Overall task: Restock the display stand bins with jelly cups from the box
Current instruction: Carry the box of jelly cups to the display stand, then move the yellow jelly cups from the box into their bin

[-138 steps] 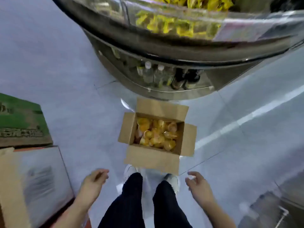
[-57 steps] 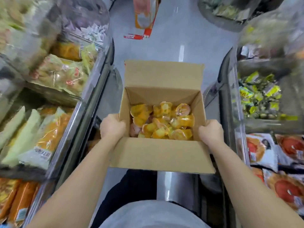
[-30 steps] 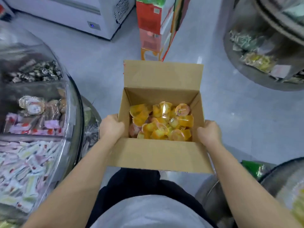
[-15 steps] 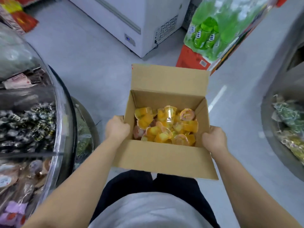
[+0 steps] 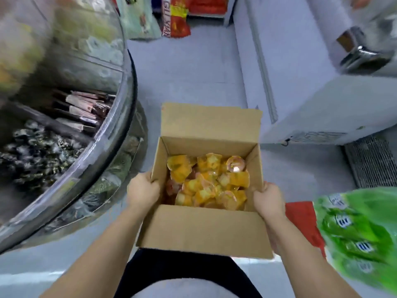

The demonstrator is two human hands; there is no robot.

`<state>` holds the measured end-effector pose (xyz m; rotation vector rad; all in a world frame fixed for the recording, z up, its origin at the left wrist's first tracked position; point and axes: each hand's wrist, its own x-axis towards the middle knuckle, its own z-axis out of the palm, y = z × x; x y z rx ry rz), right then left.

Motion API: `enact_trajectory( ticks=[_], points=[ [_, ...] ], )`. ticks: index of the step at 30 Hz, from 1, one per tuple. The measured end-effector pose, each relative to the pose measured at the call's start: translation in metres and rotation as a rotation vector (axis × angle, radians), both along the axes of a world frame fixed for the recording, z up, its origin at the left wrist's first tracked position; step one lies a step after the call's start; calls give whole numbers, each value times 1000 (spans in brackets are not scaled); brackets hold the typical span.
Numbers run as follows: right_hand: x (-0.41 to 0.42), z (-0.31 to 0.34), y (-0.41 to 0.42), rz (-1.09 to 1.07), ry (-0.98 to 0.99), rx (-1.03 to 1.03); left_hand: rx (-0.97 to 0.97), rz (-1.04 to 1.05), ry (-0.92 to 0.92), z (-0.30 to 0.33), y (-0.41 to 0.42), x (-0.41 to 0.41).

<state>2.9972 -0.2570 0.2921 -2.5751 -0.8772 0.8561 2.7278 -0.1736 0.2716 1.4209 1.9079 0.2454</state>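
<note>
Jelly cups (image 5: 207,182) lay heaped in the open box (image 5: 204,229), carried level at waist height so none spilled. Left hand (image 5: 142,190) and right hand (image 5: 269,200) each had a grip clenched on a side wall, beside the stand (image 5: 107,134).

Bright, even light falls from overhead with only soft shadows. The curved display stand (image 5: 103,147) catches pale glare along its rim. Motion blur smears the left and right edges (worst top left), and wide-angle distortion bends straight lines outward.
</note>
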Motion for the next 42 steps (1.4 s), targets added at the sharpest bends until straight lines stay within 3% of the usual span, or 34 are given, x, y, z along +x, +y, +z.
enact_trajectory(
  ticks=[9, 18, 22, 26, 29, 35, 38, 42],
  points=[
    [23, -37, 193, 435, 19, -84, -91, 483, -37, -53, 56, 21],
    [-10, -81, 309, 883, -23, -302, -124, 869, 8, -82, 46, 42],
    [-44, -118, 352, 1195, -78, -392, -185, 1159, 13, -106, 30, 78],
    [-83, -166, 382, 1650, -159, -438, -289, 1581, -3, -136, 24, 137],
    [-114, -203, 390, 1937, -213, -434, -324, 1872, -44, -170, 29, 177],
    [-168, -296, 378, 2447, -382, -315, -449, 2246, -230, -276, 40, 231],
    [-184, -360, 371, 2533, -406, -283, -414, 2357, -321, -343, 51, 246],
    [-185, -437, 372, 2573, -302, -297, -277, 2509, -263, -422, 67, 262]
  ],
)
